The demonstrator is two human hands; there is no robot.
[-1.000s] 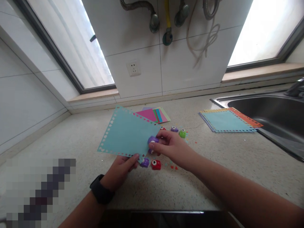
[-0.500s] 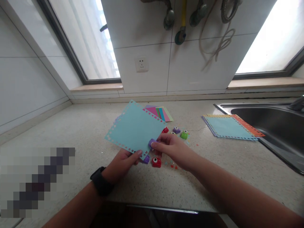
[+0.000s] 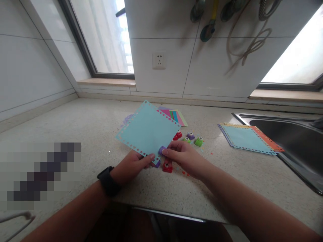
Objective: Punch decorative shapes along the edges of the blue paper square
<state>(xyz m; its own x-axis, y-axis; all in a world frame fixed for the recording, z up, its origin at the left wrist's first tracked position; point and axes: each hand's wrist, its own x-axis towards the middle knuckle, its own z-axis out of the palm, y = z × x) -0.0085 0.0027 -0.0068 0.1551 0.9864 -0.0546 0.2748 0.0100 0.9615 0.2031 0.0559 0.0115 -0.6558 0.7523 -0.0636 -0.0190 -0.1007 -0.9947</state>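
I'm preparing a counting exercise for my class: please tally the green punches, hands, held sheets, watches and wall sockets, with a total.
Green punches: 2
Hands: 2 (left hand, right hand)
Held sheet: 1
Watch: 1
Socket: 1
Total: 7

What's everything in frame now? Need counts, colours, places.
Punched sheet: 1, light blue, centre, held
Held punch: 1, purple, at sheet's near right edge
Other punches: at least 6, red, purple, green, centre
Paper bits: many, mixed, around punches and left beyond sheet
Loose papers: several, multicoloured, beyond sheet
Punched stack: 1, light blue on top, right
Counter: 1, pale speckled, under papers
Sink: 1, steel grey, right
Wall: 1, white, behind
Outlet: 1, white, on wall
Windows: 2, whitish, left and right
Wall fittings: 3, grey, top
Yellow pipe: 1, yellow, top
Cord: 1, pale, on wall
Pixelated patch: 1, dark, left, unreadable
Watch: 1, black, left wrist
Left hand: 1, bare, gripping sheet
Right hand: 1, bare, pinching held punch
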